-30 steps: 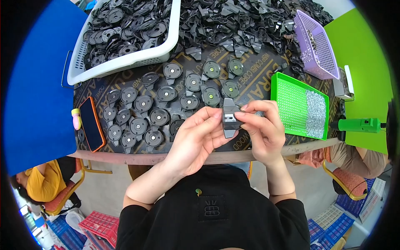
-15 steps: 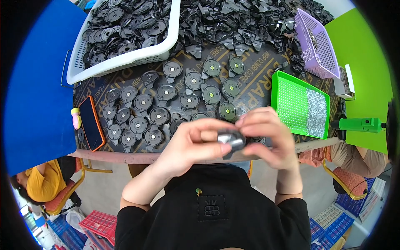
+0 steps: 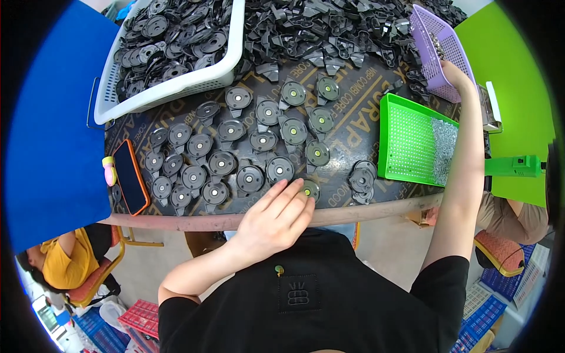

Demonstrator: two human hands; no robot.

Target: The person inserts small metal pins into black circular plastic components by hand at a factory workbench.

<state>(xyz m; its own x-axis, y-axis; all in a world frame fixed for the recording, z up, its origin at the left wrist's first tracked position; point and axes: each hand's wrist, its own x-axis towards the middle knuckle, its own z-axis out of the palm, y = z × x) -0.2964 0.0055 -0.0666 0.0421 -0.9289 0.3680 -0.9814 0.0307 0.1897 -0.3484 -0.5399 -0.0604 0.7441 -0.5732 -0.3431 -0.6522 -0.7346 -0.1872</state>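
Note:
My left hand lies low over the table's near edge, fingers stretched out, its fingertips at a round black plastic part with a yellowish-green centre. The hand partly covers that part. Reaching far right, my right hand dips over the rim of the purple basket, which holds small metal pieces; its fingers are hidden inside. Several similar black discs with pale or yellow-green centres, such as one disc, lie spread across the table. A small stack of black discs sits apart, to the right of my left hand.
A white basket full of black discs stands far left. Black plastic pieces heap along the back. A green tray holds small silvery pieces. A green electric screwdriver is at right, a phone at left. People sit on both sides.
My hands have come apart. The dark part they held together is no longer between them; the left lowered to a disc on the table, the right swung up right into the purple basket.

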